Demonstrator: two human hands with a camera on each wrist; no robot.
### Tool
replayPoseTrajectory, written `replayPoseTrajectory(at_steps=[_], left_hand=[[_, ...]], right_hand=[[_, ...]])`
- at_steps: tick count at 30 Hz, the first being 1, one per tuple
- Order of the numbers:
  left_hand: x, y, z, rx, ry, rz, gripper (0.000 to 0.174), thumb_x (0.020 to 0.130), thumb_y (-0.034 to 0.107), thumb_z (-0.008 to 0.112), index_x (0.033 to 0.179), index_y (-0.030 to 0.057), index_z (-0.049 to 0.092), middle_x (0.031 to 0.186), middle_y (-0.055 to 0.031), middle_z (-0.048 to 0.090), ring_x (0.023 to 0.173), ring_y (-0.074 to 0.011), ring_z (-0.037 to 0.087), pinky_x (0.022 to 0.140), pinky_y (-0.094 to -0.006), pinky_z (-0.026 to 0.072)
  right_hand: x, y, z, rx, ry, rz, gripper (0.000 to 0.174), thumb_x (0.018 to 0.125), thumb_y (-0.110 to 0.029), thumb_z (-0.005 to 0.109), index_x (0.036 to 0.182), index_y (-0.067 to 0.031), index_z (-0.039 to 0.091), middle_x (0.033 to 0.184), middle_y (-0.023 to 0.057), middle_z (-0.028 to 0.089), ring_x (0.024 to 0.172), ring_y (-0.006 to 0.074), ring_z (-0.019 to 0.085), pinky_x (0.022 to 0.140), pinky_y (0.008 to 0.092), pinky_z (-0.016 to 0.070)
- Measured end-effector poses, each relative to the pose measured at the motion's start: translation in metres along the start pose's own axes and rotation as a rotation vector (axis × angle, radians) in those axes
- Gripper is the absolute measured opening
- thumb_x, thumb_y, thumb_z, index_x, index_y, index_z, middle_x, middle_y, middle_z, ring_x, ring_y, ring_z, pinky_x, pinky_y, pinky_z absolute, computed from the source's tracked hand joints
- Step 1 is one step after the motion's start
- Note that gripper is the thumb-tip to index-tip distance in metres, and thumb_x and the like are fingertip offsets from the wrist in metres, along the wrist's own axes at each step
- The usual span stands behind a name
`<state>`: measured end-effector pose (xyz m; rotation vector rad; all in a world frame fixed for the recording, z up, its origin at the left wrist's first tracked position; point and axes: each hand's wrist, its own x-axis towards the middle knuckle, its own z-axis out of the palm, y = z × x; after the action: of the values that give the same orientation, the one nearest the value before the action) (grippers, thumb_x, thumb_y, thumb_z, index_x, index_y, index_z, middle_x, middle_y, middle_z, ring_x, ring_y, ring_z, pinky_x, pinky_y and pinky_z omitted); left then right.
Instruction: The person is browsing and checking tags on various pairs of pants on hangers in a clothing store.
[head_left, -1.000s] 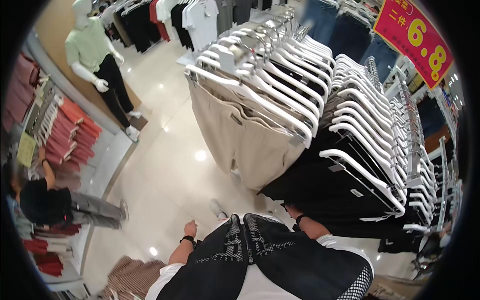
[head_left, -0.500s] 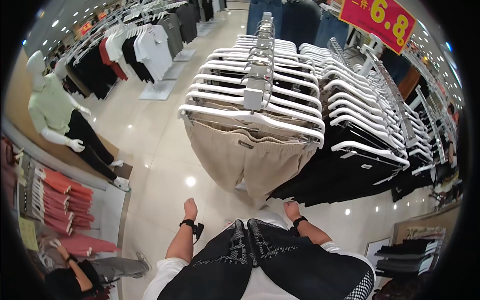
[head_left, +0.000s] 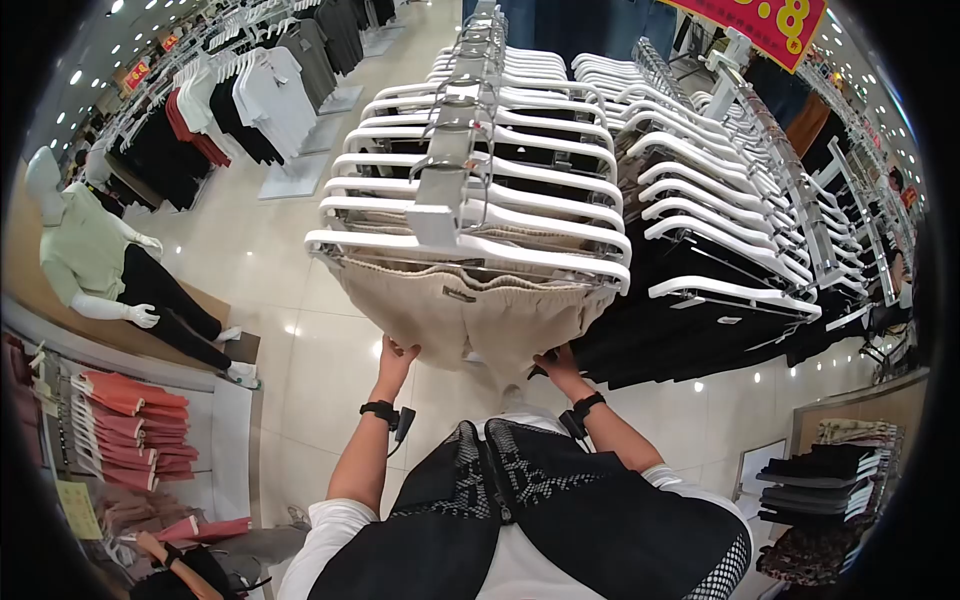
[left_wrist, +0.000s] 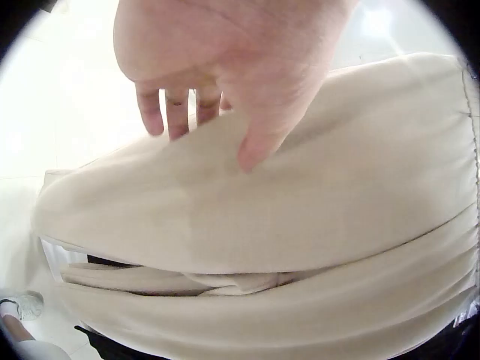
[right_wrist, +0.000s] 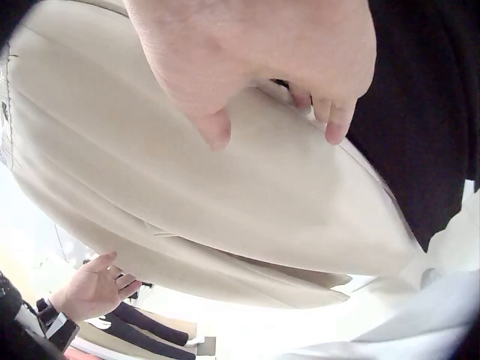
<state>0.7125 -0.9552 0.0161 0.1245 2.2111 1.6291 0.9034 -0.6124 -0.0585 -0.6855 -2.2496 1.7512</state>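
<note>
Beige pants (head_left: 440, 305) with a gathered waistband and a small dark label hang from a white clip hanger (head_left: 470, 245) at the front of the rack. At their left edge is my left hand (head_left: 398, 358); in the left wrist view its thumb lies over the front of the cloth, with the extended fingers (left_wrist: 177, 112) at the far side. My right hand (head_left: 562, 365) is at the opposite edge. In the right wrist view its thumb (right_wrist: 216, 131) is over the front and its loosely bent fingers reach past the side edge. Wide gaps show between thumb and fingers on both hands.
More white hangers (head_left: 480, 150) fill the metal rail behind. Black garments (head_left: 670, 340) hang close on the right. A mannequin (head_left: 85, 250) stands at left, above pink clothes (head_left: 140, 425). Another person's arm (head_left: 175, 560) shows at lower left. Folded clothes (head_left: 815, 480) sit at lower right.
Both hands have risen and moved forward to the sides of the beige pants. The head view has turned, and the rack appears nearer. The other person has shifted lower in view.
</note>
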Motion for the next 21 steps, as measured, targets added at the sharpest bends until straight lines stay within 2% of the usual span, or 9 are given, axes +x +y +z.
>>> replayPoseTrajectory(at_steps=[4,7,9,12,13,16,19,20,21], left_hand=[[-0.015,-0.011,0.007,-0.015,-0.096,0.001,0.045,0.078,0.017,0.073,0.115,-0.0024,0.059,0.107,-0.0129,0.067,0.102,-0.0247,0.061,0.090,-0.0337,0.0461],[-0.028,-0.042,0.004,0.183,-0.131,-0.020,0.039,0.080,0.018,0.072,0.112,-0.0028,0.061,0.105,-0.0123,0.067,0.099,-0.0226,0.061,0.088,-0.0339,0.0467],[-0.044,-0.057,0.004,0.146,-0.087,-0.081,0.044,0.081,0.021,0.071,0.118,-0.0014,0.059,0.109,-0.0123,0.066,0.102,-0.0239,0.060,0.090,-0.0343,0.0456],[-0.060,-0.029,-0.001,-0.042,-0.027,-0.262,0.049,0.085,0.024,0.066,0.125,-0.0011,0.053,0.120,-0.0135,0.062,0.110,-0.0245,0.058,0.096,-0.0366,0.0431],[-0.068,-0.007,-0.005,-0.130,-0.007,-0.337,0.050,0.087,0.026,0.064,0.127,-0.0013,0.051,0.124,-0.0140,0.060,0.113,-0.0245,0.057,0.098,-0.0377,0.0420],[-0.079,0.054,-0.032,-0.747,-0.289,-0.446,0.045,0.092,0.023,0.056,0.127,-0.0039,0.048,0.126,-0.0128,0.059,0.116,-0.0269,0.055,0.101,-0.0377,0.0411],[-0.069,0.060,-0.062,-0.867,-0.300,-0.393,0.038,0.094,0.018,0.052,0.125,-0.0058,0.050,0.124,-0.0141,0.059,0.116,-0.0262,0.055,0.103,-0.0399,0.0417],[-0.060,0.059,-0.058,-0.838,-0.316,-0.296,0.037,0.095,0.017,0.051,0.125,-0.0050,0.050,0.125,-0.0151,0.059,0.117,-0.0266,0.056,0.102,-0.0414,0.0428],[-0.055,0.064,-0.059,-0.820,-0.360,-0.386,0.037,0.095,0.016,0.051,0.124,-0.0051,0.050,0.125,-0.0152,0.059,0.117,-0.0268,0.056,0.102,-0.0418,0.0432]], right_hand=[[-0.006,0.016,-0.004,-0.098,-0.050,0.087,0.055,0.077,-0.018,0.076,0.122,-0.0007,0.051,0.120,0.0118,0.059,0.114,0.0243,0.055,0.094,0.0357,0.0449],[-0.017,0.016,-0.007,-0.041,-0.177,0.151,0.053,0.077,-0.021,0.075,0.121,0.0002,0.054,0.119,0.0130,0.061,0.114,0.0258,0.056,0.096,0.0344,0.0444],[-0.017,0.017,-0.010,-0.069,-0.325,0.273,0.057,0.078,-0.025,0.075,0.123,0.0019,0.054,0.117,0.0152,0.063,0.114,0.0263,0.057,0.097,0.0343,0.0445],[-0.014,-0.007,-0.007,-0.068,-0.464,0.254,0.053,0.083,-0.027,0.069,0.125,0.0013,0.056,0.118,0.0133,0.063,0.113,0.0267,0.058,0.098,0.0324,0.0435],[-0.014,-0.029,-0.009,0.048,-0.560,0.331,0.050,0.084,-0.025,0.068,0.125,0.0014,0.056,0.118,0.0127,0.063,0.112,0.0260,0.058,0.097,0.0318,0.0435],[-0.015,-0.095,-0.025,0.448,-0.851,0.444,0.040,0.089,-0.017,0.060,0.124,0.0012,0.057,0.117,0.0102,0.063,0.105,0.0222,0.059,0.095,0.0306,0.0440],[-0.020,-0.138,-0.028,1.058,-0.764,0.496,0.029,0.093,-0.017,0.057,0.116,0.0004,0.059,0.109,0.0075,0.063,0.099,0.0184,0.060,0.094,0.0304,0.0446],[-0.020,-0.138,-0.022,1.075,-0.773,0.539,0.024,0.091,-0.013,0.057,0.112,-0.0006,0.058,0.106,0.0071,0.063,0.098,0.0182,0.061,0.092,0.0316,0.0459],[-0.020,-0.138,-0.016,1.092,-0.780,0.583,0.020,0.089,-0.009,0.057,0.107,-0.0015,0.057,0.103,0.0068,0.062,0.097,0.0180,0.061,0.090,0.0327,0.0473]])
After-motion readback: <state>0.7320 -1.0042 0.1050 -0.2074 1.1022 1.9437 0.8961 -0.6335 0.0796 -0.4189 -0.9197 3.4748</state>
